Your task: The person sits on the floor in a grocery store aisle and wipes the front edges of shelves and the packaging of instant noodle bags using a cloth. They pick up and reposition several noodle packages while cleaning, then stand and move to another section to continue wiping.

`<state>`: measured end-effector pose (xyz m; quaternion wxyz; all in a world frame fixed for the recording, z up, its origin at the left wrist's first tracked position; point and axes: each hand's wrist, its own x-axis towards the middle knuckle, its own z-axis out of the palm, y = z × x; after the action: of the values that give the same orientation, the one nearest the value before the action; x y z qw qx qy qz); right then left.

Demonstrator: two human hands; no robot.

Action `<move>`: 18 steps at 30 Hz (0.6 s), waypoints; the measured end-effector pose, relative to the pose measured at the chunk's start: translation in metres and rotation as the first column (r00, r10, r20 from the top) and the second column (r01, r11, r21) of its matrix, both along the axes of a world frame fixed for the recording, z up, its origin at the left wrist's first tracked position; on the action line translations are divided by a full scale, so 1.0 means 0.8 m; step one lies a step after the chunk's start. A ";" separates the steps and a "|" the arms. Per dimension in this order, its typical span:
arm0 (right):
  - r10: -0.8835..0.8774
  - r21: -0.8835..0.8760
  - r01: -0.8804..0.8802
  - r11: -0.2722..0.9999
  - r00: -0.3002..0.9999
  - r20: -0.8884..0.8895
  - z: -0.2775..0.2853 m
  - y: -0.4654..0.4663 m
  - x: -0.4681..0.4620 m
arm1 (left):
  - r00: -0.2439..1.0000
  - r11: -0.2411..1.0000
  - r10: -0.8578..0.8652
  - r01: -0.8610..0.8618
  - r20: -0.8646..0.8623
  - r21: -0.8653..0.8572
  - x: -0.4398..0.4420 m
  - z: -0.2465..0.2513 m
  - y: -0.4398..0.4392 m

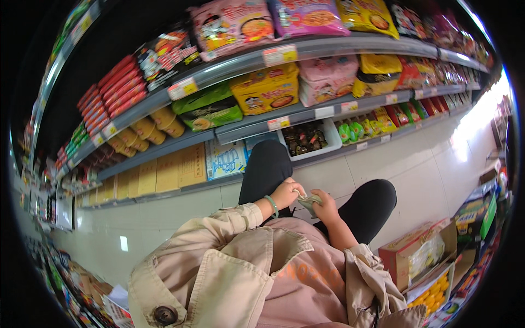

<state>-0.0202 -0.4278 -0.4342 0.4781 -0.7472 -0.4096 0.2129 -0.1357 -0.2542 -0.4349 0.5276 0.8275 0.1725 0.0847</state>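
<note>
Between my knees, above the tiled floor, both hands hold a small pale green cloth (310,203). My left hand (286,193), with a green bangle (272,206) at its wrist, pinches a light edge or strap of it. My right hand (325,205) grips the other side, fingers closed around the folded fabric. The cloth is bunched, so its full shape is hidden. Just beyond my left knee stands a white plastic bin (336,139) holding dark wrapped packets (303,141) on the bottom shelf.
Shop shelves (242,129) with instant noodle packs (264,90) rise in front of me. Brown cartons (156,174) line the bottom shelf at left. Behind me on the right are an open cardboard box (396,256) and a crate of orange fruit (432,295).
</note>
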 end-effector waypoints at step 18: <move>-0.176 0.022 0.174 0.984 0.969 0.175 -0.005 0.024 0.045 | 0.982 0.833 -0.183 0.185 -0.055 0.522 0.033 0.093 0.032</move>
<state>0.0161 -0.4084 -0.4386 0.4594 -0.7947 -0.3836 0.1015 -0.1094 -0.2289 -0.3605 0.2874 0.9527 0.0632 0.0764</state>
